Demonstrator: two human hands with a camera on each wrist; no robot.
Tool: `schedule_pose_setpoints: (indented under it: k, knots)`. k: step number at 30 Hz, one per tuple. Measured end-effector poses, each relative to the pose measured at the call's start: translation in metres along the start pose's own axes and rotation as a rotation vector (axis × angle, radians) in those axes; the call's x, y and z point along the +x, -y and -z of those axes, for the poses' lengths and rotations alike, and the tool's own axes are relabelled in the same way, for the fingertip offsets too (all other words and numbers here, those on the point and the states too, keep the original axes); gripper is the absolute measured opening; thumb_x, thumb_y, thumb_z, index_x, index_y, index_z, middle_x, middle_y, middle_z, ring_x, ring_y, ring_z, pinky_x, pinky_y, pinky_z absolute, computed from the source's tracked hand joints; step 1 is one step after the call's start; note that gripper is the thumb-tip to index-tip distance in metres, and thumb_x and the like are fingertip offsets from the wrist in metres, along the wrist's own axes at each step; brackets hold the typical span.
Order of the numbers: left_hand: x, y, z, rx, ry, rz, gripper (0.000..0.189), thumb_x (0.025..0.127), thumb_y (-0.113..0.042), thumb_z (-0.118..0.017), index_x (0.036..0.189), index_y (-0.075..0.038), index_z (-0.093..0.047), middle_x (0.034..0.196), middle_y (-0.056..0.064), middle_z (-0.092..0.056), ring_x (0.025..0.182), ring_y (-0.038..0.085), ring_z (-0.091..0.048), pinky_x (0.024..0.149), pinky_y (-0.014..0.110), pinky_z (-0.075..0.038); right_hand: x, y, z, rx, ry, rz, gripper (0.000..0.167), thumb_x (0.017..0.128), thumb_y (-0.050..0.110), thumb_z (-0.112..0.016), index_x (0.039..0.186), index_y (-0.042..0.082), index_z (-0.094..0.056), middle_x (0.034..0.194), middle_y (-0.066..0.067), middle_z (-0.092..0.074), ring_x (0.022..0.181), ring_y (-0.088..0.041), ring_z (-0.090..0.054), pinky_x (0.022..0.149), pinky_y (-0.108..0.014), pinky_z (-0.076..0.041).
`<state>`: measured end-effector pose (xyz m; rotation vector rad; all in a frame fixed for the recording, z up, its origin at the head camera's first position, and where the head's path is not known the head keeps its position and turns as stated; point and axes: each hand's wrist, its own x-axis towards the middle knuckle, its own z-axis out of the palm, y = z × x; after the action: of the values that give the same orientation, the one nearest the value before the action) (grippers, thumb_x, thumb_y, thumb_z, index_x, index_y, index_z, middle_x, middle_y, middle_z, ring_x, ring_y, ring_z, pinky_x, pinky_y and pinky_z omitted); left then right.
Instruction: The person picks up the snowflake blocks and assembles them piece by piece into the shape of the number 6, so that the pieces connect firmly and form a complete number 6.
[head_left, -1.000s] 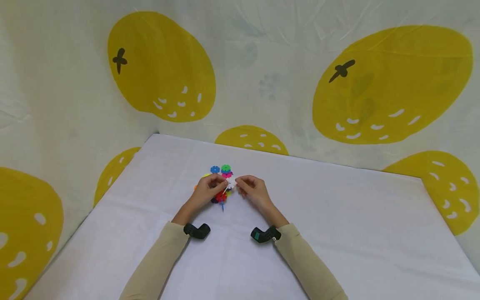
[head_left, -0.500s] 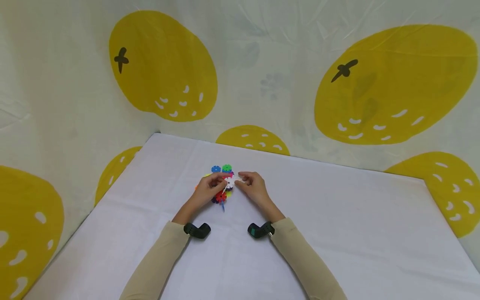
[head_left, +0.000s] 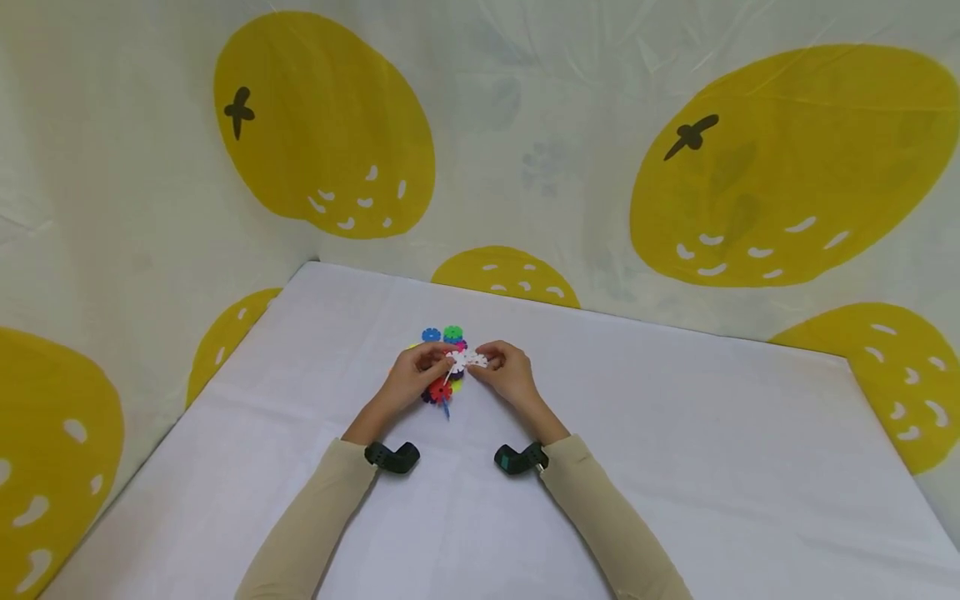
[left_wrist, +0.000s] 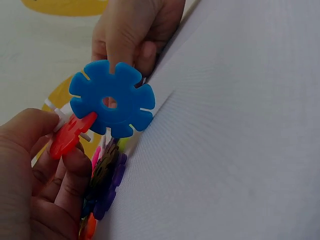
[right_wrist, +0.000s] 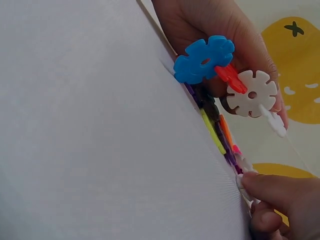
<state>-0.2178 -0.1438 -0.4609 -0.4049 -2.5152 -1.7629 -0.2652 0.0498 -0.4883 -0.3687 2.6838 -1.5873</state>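
A little chain of flower-shaped discs is in the air over the near side of the pile: white discs (right_wrist: 260, 96), a red disc (right_wrist: 231, 78) and a blue disc (right_wrist: 195, 62). The left hand (head_left: 411, 373) pinches its white part. The right hand (head_left: 512, 371) pinches another white disc (head_left: 477, 359) just to the right; I can't tell if they are joined. The colorful pile (head_left: 453, 332) lies on the white cloth (head_left: 637, 450). Big yellow fruits (head_left: 330, 125) cover the far wall.
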Motion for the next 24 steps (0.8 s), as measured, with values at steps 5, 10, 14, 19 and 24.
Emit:
schedule_pose_setpoints:
  k: [5, 10, 14, 19, 24]
  knots:
    - [-0.002, -0.006, 0.001, -0.018, -0.002, -0.005, 0.028, 0.095, -0.006, -0.062, 0.120, 0.006, -0.063, 0.094, 0.017, -0.064, 0.080, 0.014, -0.055, 0.070, 0.019, -0.045, -0.003, 0.000, 0.002, 0.180, -0.019, -0.016, 0.018, 0.087, 0.008, -0.074, 0.102, 0.000, -0.070, 0.085, -0.011, -0.064, 0.059, -0.008, -0.053, 0.051, -0.018, -0.042]
    - [-0.003, -0.008, 0.001, -0.039, -0.003, 0.017, 0.030, 0.095, -0.007, -0.062, 0.122, 0.006, -0.061, 0.095, 0.017, -0.064, 0.079, 0.012, -0.056, 0.070, 0.018, -0.046, -0.004, -0.004, 0.004, 0.329, 0.011, -0.059, 0.021, 0.089, 0.011, -0.072, 0.106, -0.001, -0.069, 0.087, -0.010, -0.066, 0.058, -0.010, -0.058, 0.051, -0.019, -0.045]
    - [-0.003, -0.008, 0.000, -0.062, -0.006, 0.039, 0.031, 0.095, -0.008, -0.062, 0.122, 0.007, -0.059, 0.096, 0.018, -0.064, 0.079, 0.011, -0.057, 0.071, 0.017, -0.047, -0.003, -0.007, 0.007, 0.408, 0.000, -0.069, 0.023, 0.088, 0.012, -0.073, 0.105, -0.003, -0.069, 0.081, -0.007, -0.068, 0.058, -0.010, -0.058, 0.055, -0.018, -0.048]
    - [-0.003, -0.009, 0.001, -0.054, -0.011, 0.048, 0.030, 0.096, -0.009, -0.062, 0.121, 0.007, -0.059, 0.097, 0.018, -0.064, 0.081, 0.012, -0.057, 0.072, 0.017, -0.047, -0.004, -0.007, 0.010, 0.449, 0.058, -0.053, 0.024, 0.088, 0.013, -0.073, 0.105, -0.003, -0.068, 0.083, -0.006, -0.068, 0.064, -0.013, -0.061, 0.060, -0.019, -0.051]
    - [-0.003, -0.010, 0.001, -0.053, -0.010, 0.046, 0.029, 0.096, -0.009, -0.062, 0.120, 0.007, -0.059, 0.096, 0.018, -0.064, 0.082, 0.013, -0.057, 0.073, 0.017, -0.046, -0.005, -0.006, 0.011, 0.448, 0.103, -0.030, 0.025, 0.089, 0.016, -0.072, 0.106, -0.002, -0.069, 0.088, -0.007, -0.068, 0.070, -0.016, -0.062, 0.065, -0.020, -0.053]
